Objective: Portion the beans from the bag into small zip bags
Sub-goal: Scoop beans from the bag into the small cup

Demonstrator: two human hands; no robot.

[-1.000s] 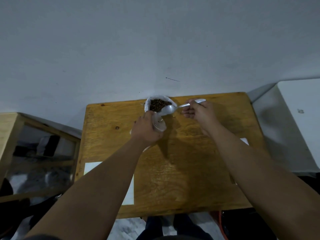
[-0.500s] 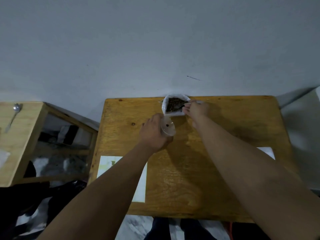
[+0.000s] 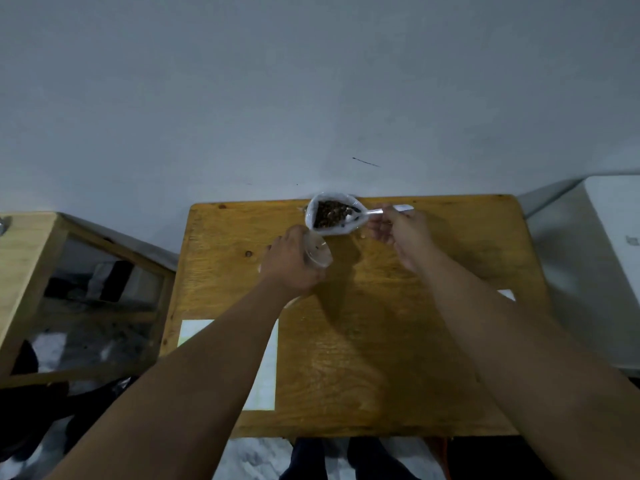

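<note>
Hands (image 3: 291,263) hold spoon (image 3: 372,212) in bean-filled bag (image 3: 330,214).

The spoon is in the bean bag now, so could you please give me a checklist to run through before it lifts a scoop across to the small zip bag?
1. Spoon bowl inside the bean bag: ok.
2. Right hand grips the spoon handle: ok.
3. Left hand holds the small zip bag: ok.
4. Zip bag mouth open toward the spoon: ok, it looks open.
5. Spoon loaded with beans: cannot tell.
6. Bean bag standing steady on the wooden table: ok.
</note>
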